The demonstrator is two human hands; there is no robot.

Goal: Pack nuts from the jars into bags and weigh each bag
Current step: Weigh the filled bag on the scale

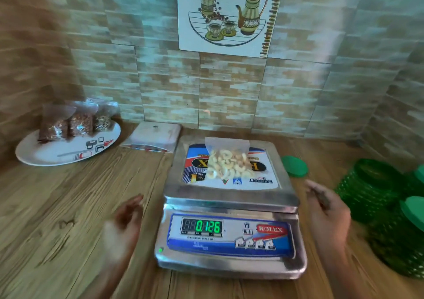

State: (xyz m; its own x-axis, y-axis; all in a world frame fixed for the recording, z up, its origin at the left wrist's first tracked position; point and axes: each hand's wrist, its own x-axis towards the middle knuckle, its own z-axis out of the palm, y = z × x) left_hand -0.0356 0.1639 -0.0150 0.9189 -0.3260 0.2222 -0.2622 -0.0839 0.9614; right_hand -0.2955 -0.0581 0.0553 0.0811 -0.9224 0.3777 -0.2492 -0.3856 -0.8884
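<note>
We see a wood-grain counter (68,207) with a steel scale (229,248) standing at its middle. From the scale, a white plate (57,154) lies at ten o'clock, a flat pack of clear bags (156,135) at eleven and a green lid (294,166) at two. Green jars (371,190) stand at three to four.

Soft, even daylight, fairly bright. A cool blue-green cast lies on the tiled wall (160,80), strongest above and left of centre. The steel scale (229,201) shows a pale sheen along its front lip and near corners. Its display (202,226) glows green, with the digits 0.126 crisp. Shadows are faint and short under the scale and the plate (57,154).

Blur smears the left hand (124,220), which has a washed-out patch near the wrist. The right hand (325,209) is soft-edged too. The green jars (378,190) at the counter's right edge are blurred.

Wide-angle bend: the wall lines and the counter (68,207) grain curve toward the corners.
</note>
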